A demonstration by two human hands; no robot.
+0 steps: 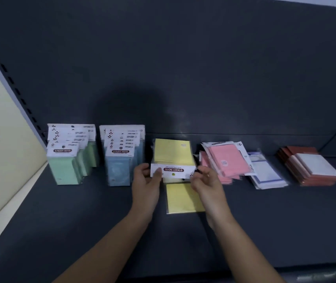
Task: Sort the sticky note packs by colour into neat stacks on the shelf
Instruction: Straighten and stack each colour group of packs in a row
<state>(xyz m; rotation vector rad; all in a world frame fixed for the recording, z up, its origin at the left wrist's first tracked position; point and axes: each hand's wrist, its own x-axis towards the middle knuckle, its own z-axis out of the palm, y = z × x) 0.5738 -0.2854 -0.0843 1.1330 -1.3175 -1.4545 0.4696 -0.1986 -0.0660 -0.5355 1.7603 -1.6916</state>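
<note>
Fingers (142,168) and thumb of my left hand (145,179) pinch the 9 o'clock corner of the yellow sticky note pack (172,154), which has clear wrap and a white paper label. My right hand (202,179) pinches the 3 o'clock corner the same way, so both hands are clamped on it.

The pack's long side runs from 6 o'clock to 12 o'clock. The white label end is at 6, right at my fingers, and the yellow part points away from me to 12. Both hands are just as near, one on each side. I cannot tell if the far end rests on the dark grey metal shelf (81,221) or is lifted.

A second flat yellow pack (183,198) lies on the shelf at 6 o'clock from the held one, between my wrists and a little crooked. I think the two belong in one yellow stack, so the held one should go down straight first.

At 9 o'clock stands the row of light blue sticky note packs (120,160), and past it the row of light green sticky note packs (67,160). At 3 o'clock, just beside, is a messy pile of pink packs (226,160). Then come white packs with blue edges (265,172), and a stack of red-brown pads (310,166), well apart.
</note>
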